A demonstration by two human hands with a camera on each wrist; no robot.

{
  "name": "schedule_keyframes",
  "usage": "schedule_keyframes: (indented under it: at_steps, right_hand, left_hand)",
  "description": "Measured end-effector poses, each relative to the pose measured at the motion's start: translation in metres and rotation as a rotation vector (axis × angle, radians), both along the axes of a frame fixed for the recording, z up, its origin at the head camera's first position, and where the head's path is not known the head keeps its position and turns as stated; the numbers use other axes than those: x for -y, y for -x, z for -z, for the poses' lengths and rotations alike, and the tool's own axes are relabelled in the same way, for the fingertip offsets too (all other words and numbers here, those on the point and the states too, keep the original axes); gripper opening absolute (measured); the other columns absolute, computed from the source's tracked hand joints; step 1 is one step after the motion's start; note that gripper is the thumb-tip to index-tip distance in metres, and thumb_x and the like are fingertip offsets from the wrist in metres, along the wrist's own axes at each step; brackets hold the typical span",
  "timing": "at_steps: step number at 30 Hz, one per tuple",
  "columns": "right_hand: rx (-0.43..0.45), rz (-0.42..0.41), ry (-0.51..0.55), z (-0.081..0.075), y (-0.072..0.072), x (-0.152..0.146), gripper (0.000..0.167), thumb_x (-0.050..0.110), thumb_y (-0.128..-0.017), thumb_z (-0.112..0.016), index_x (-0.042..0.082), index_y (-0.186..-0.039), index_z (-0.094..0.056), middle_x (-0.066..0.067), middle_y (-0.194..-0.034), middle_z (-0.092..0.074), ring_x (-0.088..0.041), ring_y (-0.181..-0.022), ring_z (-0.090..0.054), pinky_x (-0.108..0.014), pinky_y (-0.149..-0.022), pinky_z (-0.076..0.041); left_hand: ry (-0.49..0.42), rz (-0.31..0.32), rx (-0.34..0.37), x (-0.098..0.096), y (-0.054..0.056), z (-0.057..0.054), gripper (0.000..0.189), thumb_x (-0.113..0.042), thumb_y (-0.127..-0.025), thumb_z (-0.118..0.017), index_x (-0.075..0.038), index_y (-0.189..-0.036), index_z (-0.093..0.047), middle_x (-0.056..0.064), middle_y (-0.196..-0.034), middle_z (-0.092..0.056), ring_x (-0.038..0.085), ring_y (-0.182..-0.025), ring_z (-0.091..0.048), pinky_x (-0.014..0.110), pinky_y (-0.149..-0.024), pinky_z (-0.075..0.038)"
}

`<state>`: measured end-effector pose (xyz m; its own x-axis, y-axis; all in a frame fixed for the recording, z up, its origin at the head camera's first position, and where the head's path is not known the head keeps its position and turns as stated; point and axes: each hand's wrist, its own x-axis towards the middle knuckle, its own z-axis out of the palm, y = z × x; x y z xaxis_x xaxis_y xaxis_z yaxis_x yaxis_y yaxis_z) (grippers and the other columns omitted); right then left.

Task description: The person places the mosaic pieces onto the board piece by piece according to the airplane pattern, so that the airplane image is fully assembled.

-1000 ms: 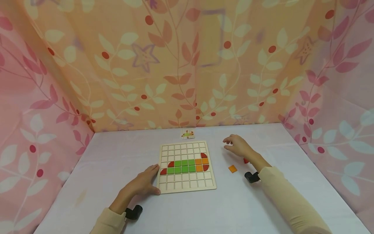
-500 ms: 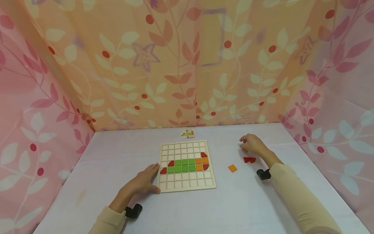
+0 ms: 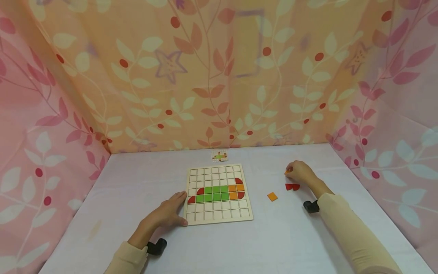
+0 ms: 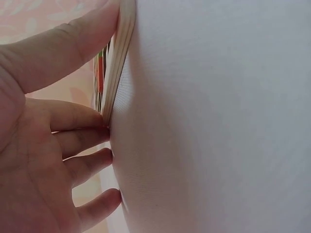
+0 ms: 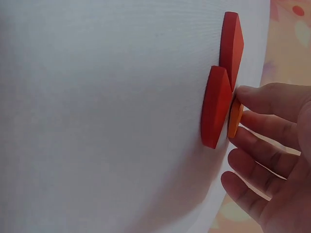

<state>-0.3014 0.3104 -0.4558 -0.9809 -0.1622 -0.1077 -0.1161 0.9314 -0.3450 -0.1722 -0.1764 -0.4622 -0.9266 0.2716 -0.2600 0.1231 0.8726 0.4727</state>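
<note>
At the right, my right hand point(image 3: 301, 172) pinches an orange square tile point(image 5: 235, 116) between thumb and fingers, close over the table. Just in front of it lie two red rounded pieces, one red piece point(image 5: 216, 107) overlapping the other red piece point(image 5: 232, 48) in the right wrist view. My left hand point(image 3: 168, 213) rests along the left edge of a wooden grid board point(image 3: 222, 215), thumb and fingers spread and touching the rim. On the board are green squares point(image 3: 216, 197), orange squares point(image 3: 232, 188) and red rounded pieces point(image 3: 238, 181) set in the cells.
A second orange tile point(image 3: 272, 196) lies right of the board. Behind the board is a small pattern card point(image 3: 219, 156). The white-covered table point(image 3: 219, 251) is enclosed by floral curtains point(image 3: 212, 76) at the back and sides.
My right hand has moved right, uncovering the red pieces, and now pinches the orange tile beyond them. My left hand stays at the board's edge.
</note>
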Motion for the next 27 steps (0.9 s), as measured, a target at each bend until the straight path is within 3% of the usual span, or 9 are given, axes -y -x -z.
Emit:
schedule_keyframes:
  at_steps: [11, 27]
  right_hand:
    - [0.007, 0.039, -0.001, 0.0007, 0.0014, 0.0016, 0.027, 0.014, -0.084, -0.069, -0.004, -0.104, -0.071, -0.021, -0.102, -0.065, -0.033, -0.091, -0.057, -0.05, -0.088, -0.05]
    - [0.025, 0.067, 0.013, -0.0011, 0.0018, 0.0045, 0.024, 0.012, -0.084, -0.071, -0.004, -0.101, -0.071, -0.02, -0.099, -0.064, -0.034, -0.093, -0.057, -0.051, -0.09, -0.049]
  left_hand:
    - [0.001, 0.008, -0.004, 0.0012, 0.0017, 0.0015, 0.102, -0.024, -0.068, -0.087, -0.001, -0.15, -0.033, 0.018, -0.159, -0.03, 0.04, -0.148, -0.023, 0.064, -0.115, -0.024]
    - [-0.001, -0.003, 0.005, -0.0003, 0.0018, -0.0005, 0.103, -0.024, -0.067, -0.088, 0.0, -0.15, -0.033, 0.019, -0.159, -0.029, 0.04, -0.148, -0.022, 0.065, -0.115, -0.022]
